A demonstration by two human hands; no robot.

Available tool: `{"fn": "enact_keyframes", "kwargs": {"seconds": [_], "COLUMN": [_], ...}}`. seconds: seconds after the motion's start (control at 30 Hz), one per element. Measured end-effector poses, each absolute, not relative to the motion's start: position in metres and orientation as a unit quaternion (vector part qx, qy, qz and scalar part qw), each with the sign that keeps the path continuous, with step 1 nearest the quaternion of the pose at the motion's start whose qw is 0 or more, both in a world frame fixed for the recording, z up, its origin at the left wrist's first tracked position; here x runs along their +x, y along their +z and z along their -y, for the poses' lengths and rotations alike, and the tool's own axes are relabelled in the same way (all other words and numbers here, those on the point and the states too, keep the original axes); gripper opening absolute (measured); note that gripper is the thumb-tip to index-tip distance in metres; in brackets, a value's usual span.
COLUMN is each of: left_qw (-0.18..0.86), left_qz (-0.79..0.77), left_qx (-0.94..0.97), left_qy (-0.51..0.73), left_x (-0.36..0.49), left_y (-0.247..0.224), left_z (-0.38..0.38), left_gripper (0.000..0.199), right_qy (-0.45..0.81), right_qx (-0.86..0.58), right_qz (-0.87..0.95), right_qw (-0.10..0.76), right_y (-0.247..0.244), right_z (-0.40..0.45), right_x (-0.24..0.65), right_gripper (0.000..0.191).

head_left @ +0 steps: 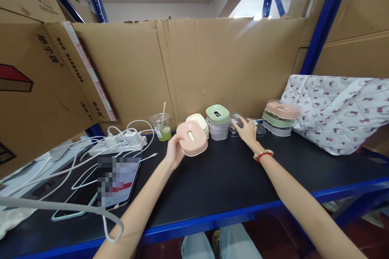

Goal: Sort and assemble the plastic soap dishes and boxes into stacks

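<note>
My left hand point(174, 151) pinches the left edge of a pink rounded-square plastic lid point(196, 136) with a pale oval slot, tilted above the dark shelf. Right behind it is a stack of cream lids point(199, 121). A green lid point(217, 114) with an oval opening tops a stack of grey pieces point(218, 132). My right hand point(246, 130), with a beaded and red bracelet, has its fingers curled over a clear plastic lid point(236, 119) among other clear pieces point(260, 128); its fingertips are partly hard to make out.
A cup of green drink point(164, 132) stands beside a power strip point(133, 143) with tangled white cables. A phone point(121, 182) lies at the left. Clear-covered pink, green and grey pieces point(280, 118) are stacked before a quilted bag point(337, 113). Cardboard point(227, 60) walls the back.
</note>
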State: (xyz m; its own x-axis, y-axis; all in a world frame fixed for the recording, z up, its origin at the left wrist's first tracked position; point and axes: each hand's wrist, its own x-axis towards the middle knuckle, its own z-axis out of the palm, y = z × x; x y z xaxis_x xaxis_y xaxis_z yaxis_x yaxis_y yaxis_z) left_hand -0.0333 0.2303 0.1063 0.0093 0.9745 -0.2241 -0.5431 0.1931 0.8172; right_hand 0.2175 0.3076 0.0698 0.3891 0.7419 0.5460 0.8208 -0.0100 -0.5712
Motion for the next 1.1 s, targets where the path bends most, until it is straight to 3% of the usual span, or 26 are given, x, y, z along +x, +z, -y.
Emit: {"fn": "enact_keyframes", "kwargs": {"seconds": [0.13, 0.2, 0.27, 0.43, 0.87, 1.1], "left_qw": [0.652, 0.655, 0.66, 0.674, 0.65, 0.645], "left_qz": [-0.371, -0.347, -0.33, -0.275, -0.295, -0.3], "left_qx": [0.285, 0.283, 0.282, 0.293, 0.268, 0.252], "left_qy": [0.597, 0.609, 0.614, 0.62, 0.647, 0.656], "left_x": [-0.029, -0.026, -0.023, -0.021, -0.024, -0.024], "left_y": [0.104, 0.103, 0.103, 0.107, 0.105, 0.106], "left_z": [-0.23, -0.229, -0.228, -0.224, -0.223, -0.223], "left_gripper": [0.036, 0.039, 0.041, 0.038, 0.044, 0.03], "right_qy": [-0.116, -0.129, -0.117, -0.034, -0.03, -0.046], "right_qx": [-0.589, -0.503, -0.431, -0.336, -0.306, -0.289], "right_qz": [0.497, 0.533, 0.602, 0.762, 0.753, 0.785], "right_qw": [0.627, 0.668, 0.662, 0.552, 0.582, 0.546], "right_y": [0.082, 0.089, 0.091, 0.08, 0.07, 0.066], "right_z": [-0.302, -0.294, -0.283, -0.26, -0.25, -0.247], "right_x": [0.203, 0.186, 0.164, 0.119, 0.108, 0.105], "right_gripper": [0.052, 0.054, 0.051, 0.045, 0.049, 0.052]}}
